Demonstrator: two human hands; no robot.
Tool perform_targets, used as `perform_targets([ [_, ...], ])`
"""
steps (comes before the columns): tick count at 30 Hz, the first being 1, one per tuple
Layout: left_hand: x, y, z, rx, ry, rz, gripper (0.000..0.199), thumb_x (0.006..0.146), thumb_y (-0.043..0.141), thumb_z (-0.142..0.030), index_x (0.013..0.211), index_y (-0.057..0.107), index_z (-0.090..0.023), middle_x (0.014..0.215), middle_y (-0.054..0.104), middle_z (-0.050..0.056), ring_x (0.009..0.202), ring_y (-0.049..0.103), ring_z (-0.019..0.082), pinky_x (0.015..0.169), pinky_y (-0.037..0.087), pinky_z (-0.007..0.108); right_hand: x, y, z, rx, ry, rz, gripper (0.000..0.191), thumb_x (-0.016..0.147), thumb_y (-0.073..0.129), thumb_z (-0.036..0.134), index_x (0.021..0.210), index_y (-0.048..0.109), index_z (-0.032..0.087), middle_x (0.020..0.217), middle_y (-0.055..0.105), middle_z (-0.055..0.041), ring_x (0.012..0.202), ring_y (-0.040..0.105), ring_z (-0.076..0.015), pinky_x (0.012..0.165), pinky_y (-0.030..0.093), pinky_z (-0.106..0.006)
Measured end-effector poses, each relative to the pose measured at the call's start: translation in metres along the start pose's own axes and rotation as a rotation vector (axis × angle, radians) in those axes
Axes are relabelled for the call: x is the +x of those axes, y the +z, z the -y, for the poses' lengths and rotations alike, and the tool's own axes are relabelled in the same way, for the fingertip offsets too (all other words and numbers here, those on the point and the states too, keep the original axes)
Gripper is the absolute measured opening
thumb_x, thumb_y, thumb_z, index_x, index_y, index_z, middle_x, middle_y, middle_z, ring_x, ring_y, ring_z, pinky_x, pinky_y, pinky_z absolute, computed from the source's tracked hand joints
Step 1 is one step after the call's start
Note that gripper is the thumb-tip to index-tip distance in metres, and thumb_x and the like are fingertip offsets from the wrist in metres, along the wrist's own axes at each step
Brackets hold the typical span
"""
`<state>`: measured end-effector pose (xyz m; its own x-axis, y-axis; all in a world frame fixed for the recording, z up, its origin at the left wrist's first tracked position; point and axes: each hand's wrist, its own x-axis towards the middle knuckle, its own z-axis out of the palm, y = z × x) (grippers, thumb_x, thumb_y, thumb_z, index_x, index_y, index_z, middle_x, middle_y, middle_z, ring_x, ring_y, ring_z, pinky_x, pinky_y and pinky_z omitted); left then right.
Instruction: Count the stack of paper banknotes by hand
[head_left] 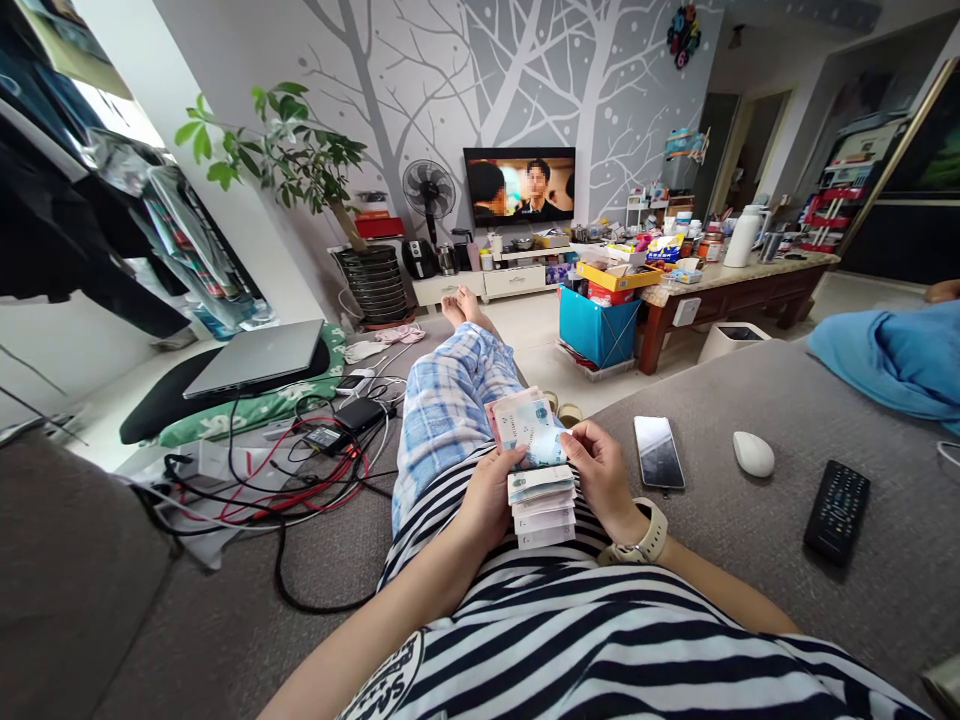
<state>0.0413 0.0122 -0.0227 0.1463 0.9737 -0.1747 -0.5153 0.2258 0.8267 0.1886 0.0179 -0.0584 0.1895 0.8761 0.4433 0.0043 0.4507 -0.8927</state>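
Both hands grip a small fan of banknotes (529, 430), pinkish behind and bluish in front, held above my lap. My left hand (489, 490) pinches its left edge between thumb and fingers. At the right edge, my right hand (598, 470) has its thumb pressed on the notes; a pale watch is on that wrist. Just below, several stacked banknotes (541, 508) lie overlapping in steps on my striped shirt. Some of the fingers are hidden behind the notes.
On the grey sofa to the right lie a phone (659, 452), a white mouse (753, 455) and a black remote control (837, 511). Tangled cables (300, 470) and a laptop (255, 358) on a green cushion are at left. A cluttered coffee table (705, 290) stands beyond.
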Motion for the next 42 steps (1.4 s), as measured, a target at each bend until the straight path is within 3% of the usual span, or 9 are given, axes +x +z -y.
perform_targets([
  [5, 0.0045, -0.0032, 0.0037, 0.011, -0.004, -0.008, 0.016, 0.064, 0.078, -0.023, 0.075, 0.069, -0.015, 0.060, 0.067, 0.001, 0.058, 0.062, 0.016, 0.064, 0.051, 0.027, -0.0008, -0.0009, 0.0012, -0.072, -0.019, 0.004, 0.034, 0.091, 0.060, 0.043, 0.067, 0.051, 0.020, 0.061, 0.042, 0.0041, 0.059, 0.038, -0.0134, 0.056, 0.032, -0.026],
  [11, 0.0085, -0.0032, 0.0066, -0.042, -0.040, -0.024, 0.025, 0.080, 0.064, -0.029, 0.095, 0.072, -0.011, 0.082, 0.077, 0.008, 0.078, 0.072, 0.024, 0.073, 0.056, 0.033, -0.0020, -0.0008, 0.0020, -0.082, -0.032, -0.003, 0.034, 0.091, 0.060, 0.043, 0.067, 0.051, 0.020, 0.061, 0.043, 0.0044, 0.059, 0.039, -0.0136, 0.056, 0.032, -0.026],
  [14, 0.0077, -0.0016, 0.0063, -0.054, -0.035, -0.004, 0.027, 0.083, 0.061, -0.029, 0.100, 0.072, -0.012, 0.083, 0.078, 0.008, 0.081, 0.073, 0.026, 0.074, 0.057, 0.034, -0.0025, -0.0008, 0.0025, -0.072, -0.043, 0.008, 0.034, 0.091, 0.060, 0.043, 0.068, 0.051, 0.020, 0.061, 0.043, 0.0043, 0.059, 0.040, -0.0136, 0.056, 0.033, -0.026],
  [25, 0.0057, 0.0017, 0.0023, -0.044, -0.033, -0.021, 0.025, 0.078, 0.068, -0.030, 0.094, 0.075, -0.013, 0.081, 0.079, 0.008, 0.085, 0.074, 0.029, 0.077, 0.057, 0.035, -0.0033, -0.0016, 0.0047, -0.036, -0.073, 0.041, 0.030, 0.090, 0.062, 0.043, 0.071, 0.056, 0.021, 0.063, 0.049, 0.0027, 0.060, 0.044, -0.0146, 0.058, 0.036, -0.027],
  [32, 0.0043, 0.0034, 0.0011, -0.022, -0.009, -0.005, 0.025, 0.077, 0.069, -0.028, 0.095, 0.075, -0.012, 0.082, 0.079, 0.008, 0.085, 0.074, 0.029, 0.076, 0.058, 0.036, -0.0023, -0.0003, 0.0002, 0.020, -0.051, 0.032, 0.021, 0.088, 0.065, 0.040, 0.083, 0.065, 0.020, 0.071, 0.059, 0.0005, 0.065, 0.052, -0.0159, 0.062, 0.042, -0.027],
  [42, 0.0069, 0.0018, 0.0025, -0.043, -0.035, -0.015, 0.027, 0.080, 0.067, -0.029, 0.099, 0.074, -0.012, 0.085, 0.079, 0.009, 0.079, 0.074, 0.028, 0.074, 0.059, 0.036, -0.0022, -0.0009, 0.0019, 0.036, -0.071, 0.035, 0.019, 0.089, 0.064, 0.038, 0.083, 0.065, 0.020, 0.073, 0.060, 0.0000, 0.067, 0.054, -0.0163, 0.064, 0.043, -0.027],
])
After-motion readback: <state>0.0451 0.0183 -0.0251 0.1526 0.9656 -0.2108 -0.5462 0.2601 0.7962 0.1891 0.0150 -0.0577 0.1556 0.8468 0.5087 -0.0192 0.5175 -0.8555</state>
